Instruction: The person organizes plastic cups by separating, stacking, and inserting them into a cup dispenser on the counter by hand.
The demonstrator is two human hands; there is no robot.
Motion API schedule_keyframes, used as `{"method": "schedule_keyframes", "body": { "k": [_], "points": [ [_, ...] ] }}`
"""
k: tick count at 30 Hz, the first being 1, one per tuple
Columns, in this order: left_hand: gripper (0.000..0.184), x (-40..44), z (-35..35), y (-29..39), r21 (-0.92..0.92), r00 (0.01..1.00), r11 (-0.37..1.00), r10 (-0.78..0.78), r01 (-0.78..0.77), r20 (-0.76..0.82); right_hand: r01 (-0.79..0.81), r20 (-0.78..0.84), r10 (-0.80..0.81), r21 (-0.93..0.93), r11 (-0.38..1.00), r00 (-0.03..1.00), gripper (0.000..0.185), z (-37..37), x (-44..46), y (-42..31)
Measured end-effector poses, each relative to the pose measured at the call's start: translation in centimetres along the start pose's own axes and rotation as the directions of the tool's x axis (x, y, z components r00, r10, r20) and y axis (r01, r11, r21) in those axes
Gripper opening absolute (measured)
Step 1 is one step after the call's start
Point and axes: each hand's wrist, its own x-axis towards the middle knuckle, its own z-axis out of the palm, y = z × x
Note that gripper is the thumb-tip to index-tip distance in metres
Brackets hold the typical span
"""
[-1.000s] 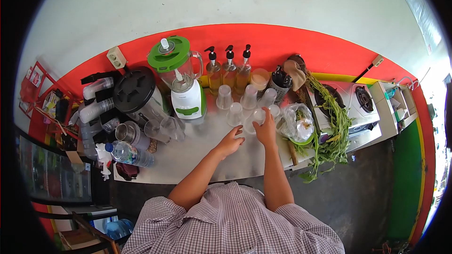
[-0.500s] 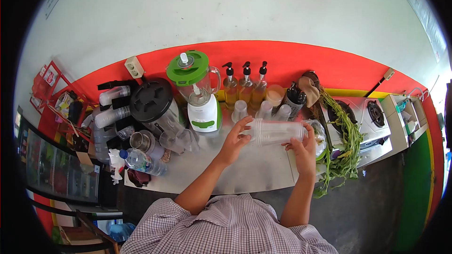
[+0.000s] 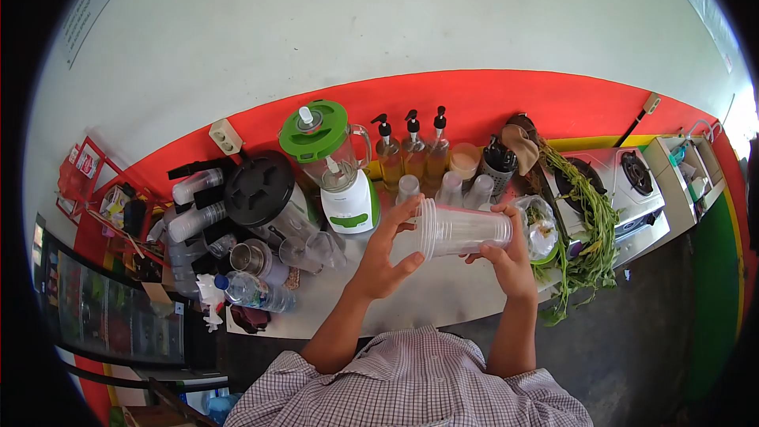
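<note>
A nested stack of clear plastic cups [image 3: 466,231] lies sideways in the air above the counter, rims toward the left. My right hand [image 3: 510,257] grips its base end, thumb below and fingers at the far side. At the rim end, my left hand [image 3: 381,261] is open, with thumb and fingers spread; whether the fingertips touch the rims is unclear. Behind the stack, upturned plastic cups [image 3: 451,188] stand on the counter, partly hidden by it.
On the counter [image 3: 403,304] stand a green-and-white blender [image 3: 348,202], pump bottles [image 3: 413,150], a black-lidded jug [image 3: 259,188] and a water bottle [image 3: 254,291]. To the right are leafy greens [image 3: 594,229] beside a gas stove [image 3: 632,198]. Cup dispensers [image 3: 198,221] line the left.
My left hand has loosened at the rims, its thumb now apart from them. The stack has tilted slightly and come a little nearer. The view has shifted a little.
</note>
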Motion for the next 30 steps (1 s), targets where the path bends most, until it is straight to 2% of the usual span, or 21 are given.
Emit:
{"method": "schedule_keyframes", "body": {
  "k": [3,8,10,11,13,19,22,24,26,27,28,30],
  "points": [
    [0.091,-0.5,-0.1,1.2,0.015,0.998,0.998,-0.059,0.060,-0.012,0.027,-0.060,-0.031,-0.068,0.997,0.998,0.072,0.5,0.2,0.4],
    [0.087,-1.1,0.2,2.1,0.034,0.987,0.986,-0.160,0.161,-0.027,0.022,-0.104,-0.028,-0.063,0.998,0.994,0.073,0.8,0.2,1.3],
    [0.083,-1.2,0.2,2.4,0.097,0.983,0.978,-0.179,0.183,-0.046,0.022,-0.111,-0.029,-0.055,0.998,0.993,0.073,1.0,0.2,1.6],
    [0.083,-1.2,0.2,2.5,0.096,0.982,0.978,-0.183,0.187,-0.048,0.021,-0.110,-0.026,-0.049,0.999,0.994,0.074,1.1,0.2,1.8],
    [0.079,-1.2,0.1,2.5,0.221,0.992,0.968,-0.110,0.120,-0.055,0.018,-0.108,-0.022,-0.042,0.999,0.994,0.075,1.4,0.2,2.1],
    [0.076,-1.8,0.6,0.0,0.224,0.985,0.968,-0.085,0.118,-0.150,0.012,-0.099,-0.015,-0.029,1.000,0.995,0.069,2.0,0.2,2.5],
    [0.074,-2.2,0.7,-0.8,0.162,0.972,0.977,-0.099,0.135,-0.212,-0.004,-0.081,0.002,-0.016,1.000,0.997,0.078,2.5,0.1,3.7],
    [0.072,-2.4,0.7,-1.2,0.165,0.964,0.972,-0.128,0.169,-0.234,-0.003,-0.117,0.016,0.110,0.994,0.993,0.090,3.3,-0.1,4.9],
    [0.071,-2.8,0.7,-1.9,0.166,0.952,0.964,-0.158,0.206,-0.264,0.009,-0.131,0.006,0.109,0.994,0.991,0.097,3.4,0.1,6.5],
    [0.070,-3.1,0.7,-2.6,0.086,0.935,0.966,-0.209,0.242,-0.287,0.022,-0.150,-0.007,0.104,0.994,0.989,0.105,3.6,0.4,7.3],
    [0.068,-3.3,0.7,-3.0,0.004,0.917,0.961,-0.261,0.275,-0.303,0.020,-0.147,-0.004,0.108,0.994,0.989,0.105,3.8,0.6,8.1],
    [0.068,-3.8,0.9,-3.6,0.004,0.918,0.955,-0.283,0.295,-0.278,0.175,-0.128,-0.182,-0.066,0.982,0.975,0.115,4.6,1.2,9.4]
  ]
}}
